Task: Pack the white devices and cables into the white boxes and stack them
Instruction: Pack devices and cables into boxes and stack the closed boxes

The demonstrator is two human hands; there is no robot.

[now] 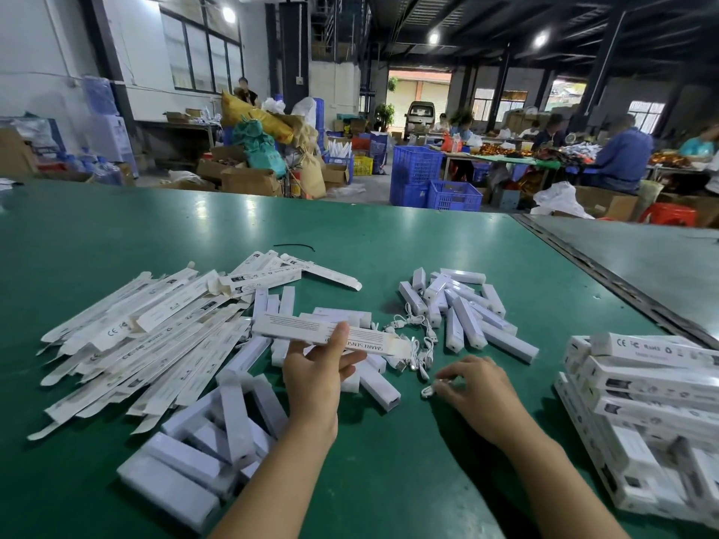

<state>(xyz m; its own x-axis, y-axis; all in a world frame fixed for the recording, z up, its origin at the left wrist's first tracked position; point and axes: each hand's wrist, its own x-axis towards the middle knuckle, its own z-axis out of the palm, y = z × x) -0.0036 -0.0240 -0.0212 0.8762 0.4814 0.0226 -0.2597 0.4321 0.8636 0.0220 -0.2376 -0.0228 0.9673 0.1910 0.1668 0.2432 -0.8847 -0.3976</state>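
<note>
My left hand [317, 377] holds a long white box [311, 329] level above the green table, thumb on top and fingers under it. My right hand [476, 390] rests low on the table with its fingertips pinching a small white cable [428, 391]. More white cables [414, 344] lie tangled just beyond it. White devices [467, 317] are heaped at centre right, and more of them [218, 433] lie at lower left. Flat unfolded white boxes [148, 336] spread over the left. Packed boxes [653, 406] are stacked at the right.
The green table [389, 480] runs to a far edge, with a metal seam [607, 282] and a second table on the right. A black tie [293, 247] lies beyond the piles. Blue crates, cartons and seated people fill the hall behind.
</note>
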